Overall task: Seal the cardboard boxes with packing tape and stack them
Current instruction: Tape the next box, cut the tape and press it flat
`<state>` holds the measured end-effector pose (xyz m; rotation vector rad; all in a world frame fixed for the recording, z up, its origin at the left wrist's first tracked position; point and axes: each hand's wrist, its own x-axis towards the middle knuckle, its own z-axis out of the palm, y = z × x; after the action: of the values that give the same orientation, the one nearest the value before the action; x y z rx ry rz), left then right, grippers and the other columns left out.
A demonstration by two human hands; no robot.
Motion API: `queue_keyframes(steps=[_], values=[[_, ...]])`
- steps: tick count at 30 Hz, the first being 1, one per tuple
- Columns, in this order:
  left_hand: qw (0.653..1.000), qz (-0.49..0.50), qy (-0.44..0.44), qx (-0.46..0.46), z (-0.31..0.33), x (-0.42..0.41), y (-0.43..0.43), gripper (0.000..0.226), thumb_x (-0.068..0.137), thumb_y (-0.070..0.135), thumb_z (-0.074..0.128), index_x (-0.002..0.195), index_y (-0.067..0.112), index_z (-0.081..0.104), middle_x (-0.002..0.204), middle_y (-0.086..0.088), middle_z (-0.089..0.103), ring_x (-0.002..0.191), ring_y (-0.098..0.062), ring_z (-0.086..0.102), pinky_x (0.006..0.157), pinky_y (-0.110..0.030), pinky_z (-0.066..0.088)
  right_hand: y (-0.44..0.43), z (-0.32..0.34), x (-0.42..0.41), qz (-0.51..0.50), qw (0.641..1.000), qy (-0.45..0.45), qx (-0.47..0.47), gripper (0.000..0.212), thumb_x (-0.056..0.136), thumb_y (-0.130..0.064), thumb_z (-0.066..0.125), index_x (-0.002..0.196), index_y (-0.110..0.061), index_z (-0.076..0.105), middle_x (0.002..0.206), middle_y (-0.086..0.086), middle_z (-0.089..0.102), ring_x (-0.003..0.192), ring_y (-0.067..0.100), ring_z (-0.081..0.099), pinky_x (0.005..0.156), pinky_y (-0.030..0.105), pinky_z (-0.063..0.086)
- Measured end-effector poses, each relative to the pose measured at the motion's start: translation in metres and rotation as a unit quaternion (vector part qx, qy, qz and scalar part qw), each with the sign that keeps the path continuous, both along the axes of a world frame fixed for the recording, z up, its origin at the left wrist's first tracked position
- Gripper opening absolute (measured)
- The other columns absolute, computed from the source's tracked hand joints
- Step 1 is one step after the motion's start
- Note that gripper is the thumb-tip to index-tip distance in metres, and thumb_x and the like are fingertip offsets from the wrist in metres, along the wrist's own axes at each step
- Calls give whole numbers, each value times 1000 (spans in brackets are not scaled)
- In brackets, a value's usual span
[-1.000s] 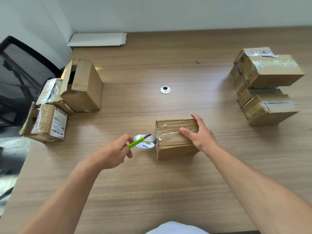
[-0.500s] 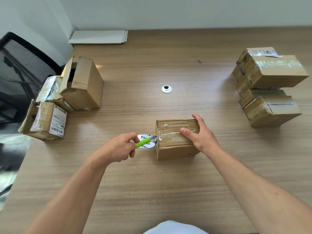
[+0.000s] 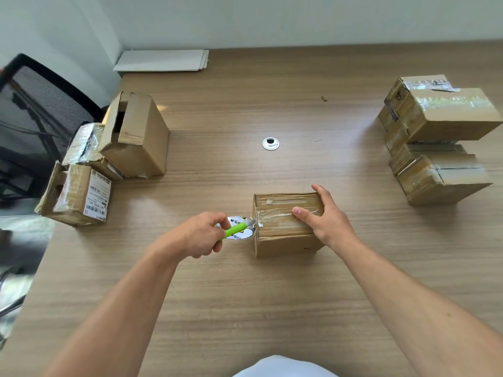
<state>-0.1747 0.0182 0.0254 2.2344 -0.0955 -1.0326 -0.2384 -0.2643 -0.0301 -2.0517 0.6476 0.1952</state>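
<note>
The left hand (image 3: 200, 234) has moved right since a second ago, bringing the knife (image 3: 235, 230) up to the left end of the box (image 3: 284, 244). The blade tip now meets the tape at that end's top edge. The right hand (image 3: 325, 216) has stayed where it was on the box.

The table (image 3: 245, 308) carries everything, and the box sits on it near the middle. Far to the left of the box, off the table's edge, stands a black mesh chair (image 3: 35, 104). Well to the right of the box and a little beyond it is a stack of sealed boxes (image 3: 441, 115), with a lower sealed one (image 3: 446, 183) at its near side. Well to the left of the box are three opened boxes: a tall one (image 3: 136, 137) with flaps loose, a crumpled one (image 3: 87, 142) against it, and a labelled one (image 3: 79, 197) nearest the table's edge. Far beyond the box, to its left, white flat sheets (image 3: 163, 59) lie by the wall.

The box's top is shiny with clear tape. The right hand clasps its right end, thumb laid across the taped top and fingers over the far side. The left hand is clenched around the green handle of the knife. The tape roll (image 3: 246, 234) lies flat, touching the box's left end, partly under the left hand. A small round metal cable hole (image 3: 270, 143) sits beyond the box.
</note>
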Motion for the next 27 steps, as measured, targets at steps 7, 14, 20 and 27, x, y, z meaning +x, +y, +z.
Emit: queue_keyframes(steps=[7,14,20,27], values=[[999,43,21,-23,-1,3,16,19,94,3,42,99,12,59,63,-6,57,45,-16,34,43,-21,20,1,2,0,-2,1000,6,-3,85,77,-70,70,149,-52,29,147,8,50,132,30,48,104,36,41],[979,175,-106,-16,-43,10,52,13,95,4,50,97,16,53,79,-7,70,68,-27,63,63,-36,49,1,0,0,-5,1000,2,0,84,78,-68,71,149,-51,30,146,8,52,130,29,50,103,35,41],[970,161,-145,110,-106,-26,29,18,90,9,62,87,16,45,84,-7,58,73,-27,51,59,-34,39,1,0,0,-7,1000,-4,5,83,78,-67,72,148,-52,31,147,6,51,131,27,49,103,34,40],[971,59,-146,182,-128,-50,5,28,87,31,71,95,20,46,100,0,57,94,-30,60,75,-38,50,0,-1,0,-6,1000,-5,0,83,79,-65,72,149,-50,30,150,3,49,134,26,48,106,34,39]])
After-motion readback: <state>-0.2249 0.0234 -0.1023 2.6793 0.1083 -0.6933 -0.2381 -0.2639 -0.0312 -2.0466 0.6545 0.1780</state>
